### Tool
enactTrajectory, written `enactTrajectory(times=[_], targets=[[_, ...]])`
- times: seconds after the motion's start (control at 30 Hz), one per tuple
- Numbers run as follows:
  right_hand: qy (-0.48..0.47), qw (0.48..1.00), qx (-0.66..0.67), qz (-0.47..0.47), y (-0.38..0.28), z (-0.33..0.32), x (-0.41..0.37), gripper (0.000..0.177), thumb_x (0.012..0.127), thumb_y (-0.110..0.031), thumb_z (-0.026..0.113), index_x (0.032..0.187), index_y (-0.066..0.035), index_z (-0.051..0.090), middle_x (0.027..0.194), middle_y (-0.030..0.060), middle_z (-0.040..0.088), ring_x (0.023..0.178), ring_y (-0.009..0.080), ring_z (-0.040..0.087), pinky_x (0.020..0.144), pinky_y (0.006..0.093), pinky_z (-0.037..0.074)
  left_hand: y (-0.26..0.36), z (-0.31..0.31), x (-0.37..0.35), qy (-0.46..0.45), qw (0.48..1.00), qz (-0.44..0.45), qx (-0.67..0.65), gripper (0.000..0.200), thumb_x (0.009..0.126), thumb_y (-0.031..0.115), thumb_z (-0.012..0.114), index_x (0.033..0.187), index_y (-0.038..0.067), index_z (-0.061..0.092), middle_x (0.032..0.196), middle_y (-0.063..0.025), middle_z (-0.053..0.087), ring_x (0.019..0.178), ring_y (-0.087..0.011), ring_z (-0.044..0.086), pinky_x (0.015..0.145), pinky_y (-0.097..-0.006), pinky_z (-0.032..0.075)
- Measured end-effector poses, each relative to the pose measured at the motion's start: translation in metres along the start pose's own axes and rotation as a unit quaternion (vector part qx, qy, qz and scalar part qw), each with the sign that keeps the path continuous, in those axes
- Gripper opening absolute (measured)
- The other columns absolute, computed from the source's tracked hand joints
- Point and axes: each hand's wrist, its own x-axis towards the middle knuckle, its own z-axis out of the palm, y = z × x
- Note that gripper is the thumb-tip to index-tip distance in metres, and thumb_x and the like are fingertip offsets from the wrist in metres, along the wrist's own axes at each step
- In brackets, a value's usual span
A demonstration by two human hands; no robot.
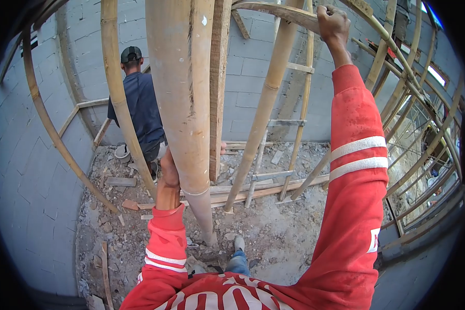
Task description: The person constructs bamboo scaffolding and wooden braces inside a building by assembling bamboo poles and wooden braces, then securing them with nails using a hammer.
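Observation:
My left hand [170, 168] reaches round behind a thick bamboo pole [183, 103]. Its fingertips show at the right edge of an upright wooden plank [218, 93], which stands right beside the pole; the pole hides the rest of the grip. High at the upper right, my right hand [334, 25] is closed in a fist at the end of a wooden board [279, 12]. That board looks curved in this wide view and runs left toward the top of the plank.
A person in a dark shirt and cap [139, 103] faces the grey block wall [243, 67] at left. Bamboo props [266, 103] and a narrow ladder [298, 124] stand ahead. Loose planks [263, 190] and rubble cover the ground. Bamboo scaffolding [423, 119] fills the right side.

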Motion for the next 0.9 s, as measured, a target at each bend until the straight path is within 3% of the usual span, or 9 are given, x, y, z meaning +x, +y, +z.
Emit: enactTrajectory(times=[0.07, 0.1, 0.53, 0.63, 0.7, 0.9], targets=[[0.005, 1.000, 0.011, 0.026, -0.0037, 0.0007, -0.0037, 0.040, 0.083, -0.037, 0.054, 0.102, -0.008, 0.075, 0.100, 0.0238, 0.071, 0.096, 0.0428, 0.068, 0.087, 0.0448, 0.052, -0.0004, -0.0003, -0.0005, 0.004, 1.000, 0.002, 0.006, 0.089, 0.096, 0.063, 0.026, 0.147, -0.009, 0.035, 0.128, -0.0370, 0.056, 0.115, -0.0439, 0.062, 0.103, -0.0502, 0.049], [0.013, 0.999, 0.019, 0.025, -0.0035, 0.0022, -0.0031, 0.038, 0.081, -0.037, 0.056, 0.102, -0.013, 0.078, 0.095, 0.0213, 0.073, 0.094, 0.0428, 0.069, 0.089, 0.0475, 0.053, -0.0005, 0.0000, -0.0005, 0.014, 1.000, -0.002, 0.012, 0.088, 0.096, 0.062, 0.026, 0.147, -0.009, 0.035, 0.127, -0.0367, 0.057, 0.115, -0.0438, 0.062, 0.103, -0.0502, 0.049], [-0.003, 0.999, 0.013, 0.044, -0.0036, 0.0017, -0.0045, 0.038, 0.081, -0.037, 0.056, 0.103, -0.013, 0.078, 0.096, 0.0211, 0.073, 0.094, 0.0426, 0.069, 0.090, 0.0489, 0.053, 0.0029, 0.0039, -0.0012, 0.035, 0.999, -0.016, 0.015, 0.082, 0.098, 0.057, 0.024, 0.147, -0.008, 0.035, 0.124, -0.0369, 0.058, 0.112, -0.0428, 0.063, 0.097, -0.0474, 0.052], [0.009, 1.000, 0.008, 0.023, -0.0057, 0.0005, -0.0052, 0.040, 0.083, -0.037, 0.053, 0.099, -0.008, 0.075, 0.097, 0.0229, 0.071, 0.093, 0.0441, 0.068, 0.086, 0.0460, 0.053, 0.0026, 0.0034, -0.0008, 0.032, 0.999, -0.022, -0.001, 0.081, 0.098, 0.056, 0.024, 0.147, -0.007, 0.035, 0.124, -0.0371, 0.058, 0.112, -0.0427, 0.063, 0.097, -0.0472, 0.052], [0.009, 0.999, 0.043, 0.026, -0.0070, 0.0016, -0.0046, 0.034, 0.086, -0.033, 0.059, 0.092, -0.003, 0.074, 0.091, 0.0252, 0.070, 0.088, 0.0423, 0.068, 0.083, 0.0461, 0.053, 0.0018, 0.0020, -0.0010, 0.031, 0.999, -0.015, 0.003, 0.081, 0.098, 0.056, 0.024, 0.147, -0.008, 0.035, 0.124, -0.0371, 0.058, 0.111, -0.0428, 0.064, 0.097, -0.0471, 0.052], [0.025, 0.998, 0.049, 0.001, -0.0027, 0.0052, -0.0026, 0.033, 0.085, -0.032, 0.061, 0.091, -0.003, 0.074, 0.091, 0.0257, 0.070, 0.089, 0.0430, 0.068, 0.082, 0.0469, 0.052, 0.0015, 0.0035, -0.0005, 0.041, 0.999, -0.011, 0.008, 0.083, 0.097, 0.057, 0.025, 0.146, -0.009, 0.036, 0.124, -0.0368, 0.058, 0.110, -0.0428, 0.064, 0.097, -0.0472, 0.053]])
